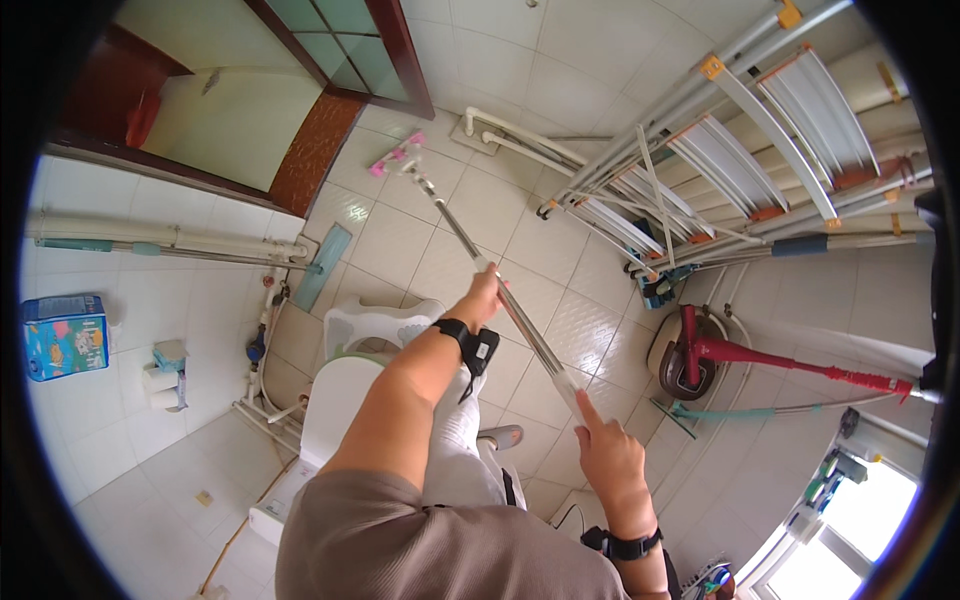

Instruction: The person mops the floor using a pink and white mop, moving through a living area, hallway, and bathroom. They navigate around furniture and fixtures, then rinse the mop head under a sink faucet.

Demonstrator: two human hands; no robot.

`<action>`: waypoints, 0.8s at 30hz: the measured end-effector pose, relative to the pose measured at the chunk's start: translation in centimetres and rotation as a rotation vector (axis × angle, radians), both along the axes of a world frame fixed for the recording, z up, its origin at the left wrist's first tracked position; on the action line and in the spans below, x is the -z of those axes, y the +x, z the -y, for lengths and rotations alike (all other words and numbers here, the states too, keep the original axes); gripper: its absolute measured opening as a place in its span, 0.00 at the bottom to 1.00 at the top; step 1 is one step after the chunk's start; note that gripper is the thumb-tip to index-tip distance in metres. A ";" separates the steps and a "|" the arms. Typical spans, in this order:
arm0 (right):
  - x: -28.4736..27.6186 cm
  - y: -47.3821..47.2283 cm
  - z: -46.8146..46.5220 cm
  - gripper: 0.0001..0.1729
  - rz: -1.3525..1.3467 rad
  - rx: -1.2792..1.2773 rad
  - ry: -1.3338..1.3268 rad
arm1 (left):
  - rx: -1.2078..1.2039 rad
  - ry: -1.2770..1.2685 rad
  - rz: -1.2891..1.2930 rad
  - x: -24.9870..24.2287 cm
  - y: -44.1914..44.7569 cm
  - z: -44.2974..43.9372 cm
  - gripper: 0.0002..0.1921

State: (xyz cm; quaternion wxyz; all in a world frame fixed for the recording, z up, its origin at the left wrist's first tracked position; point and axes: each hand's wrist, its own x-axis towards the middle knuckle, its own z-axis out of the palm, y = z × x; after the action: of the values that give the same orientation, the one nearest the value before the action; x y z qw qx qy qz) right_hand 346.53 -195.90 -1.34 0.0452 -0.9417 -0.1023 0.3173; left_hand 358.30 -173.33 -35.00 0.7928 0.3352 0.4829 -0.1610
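Observation:
My left hand point(487, 293) grips the middle of a long metal mop pole point(459, 231), its fingers wrapped around the shaft. Nearer to me, my right hand point(611, 457) holds the white handle end of the same pole, the index finger stretched along it. The pole runs away to the upper left and ends in a pink and white mop head point(397, 154), which is on the tiled floor point(461, 195) by the doorway. A black strap is on each wrist.
A white toilet point(345, 405) and a step stool point(349, 321) stand on the left. A teal flat mop point(322, 270) leans by the left wall. Aluminium ladders point(731, 161), a red-handled mop point(780, 357) and a bucket point(664, 356) line the right. A glass-paned door point(337, 41) stands open ahead.

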 end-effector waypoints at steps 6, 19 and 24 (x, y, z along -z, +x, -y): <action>-1.1 -9.9 7.5 0.32 -0.079 0.193 0.039 | 0.406 0.054 -0.056 0.6 -6.0 8.2 0.17; -15.4 -42.8 29.1 0.16 -0.312 0.732 -0.645 | 1.615 -0.555 -0.118 -12.8 -37.0 37.8 0.32; -25.4 -48.9 32.2 0.28 -0.464 0.888 -1.011 | 1.632 -0.710 -0.192 -20.3 -47.0 47.3 0.23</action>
State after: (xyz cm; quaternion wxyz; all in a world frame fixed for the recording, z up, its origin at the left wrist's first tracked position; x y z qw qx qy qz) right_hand 297.61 -228.10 24.06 -0.2514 -0.7082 0.4630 0.4700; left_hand 311.32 -220.68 -14.74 0.4447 0.2943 0.0801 -0.8421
